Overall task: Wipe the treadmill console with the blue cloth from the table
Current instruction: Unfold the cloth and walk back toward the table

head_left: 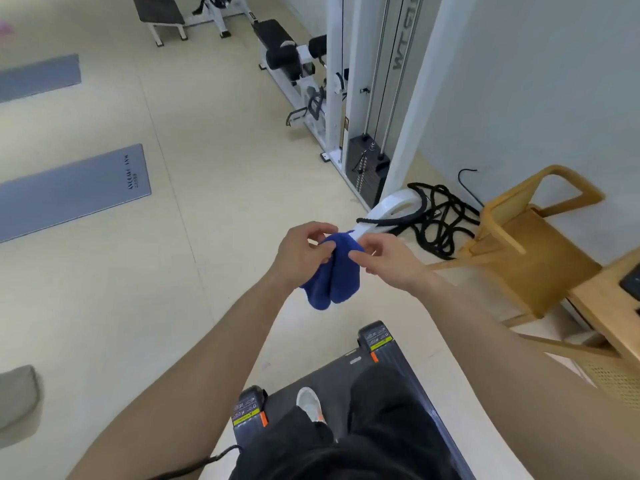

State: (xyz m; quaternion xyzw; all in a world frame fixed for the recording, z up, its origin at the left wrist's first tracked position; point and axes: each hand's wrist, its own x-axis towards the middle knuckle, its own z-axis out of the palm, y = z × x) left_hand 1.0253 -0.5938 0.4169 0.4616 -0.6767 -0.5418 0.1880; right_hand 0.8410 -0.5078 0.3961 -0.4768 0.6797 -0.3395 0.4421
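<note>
1. Cloth is fetched: it hangs bunched in mid-air above the treadmill deck, pinched at its top edge by the left hand and right hand.
2. Wiping looks not yet begun; no console is in view.
3. Cloth is deep blue, thick, nubby terry, limp in rounded folds.
4. Deck is flat, matte dark, with orange-and-yellow labels at its corners.

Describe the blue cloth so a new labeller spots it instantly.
Start at the dark treadmill deck at the bottom centre, where the person stands. Just above it, both bare arms meet mid-frame: the left hand and right hand pinch the top of the blue cloth, which hangs bunched between them. It is the only deep-blue fabric; the floor mats are flat and grey.
</note>
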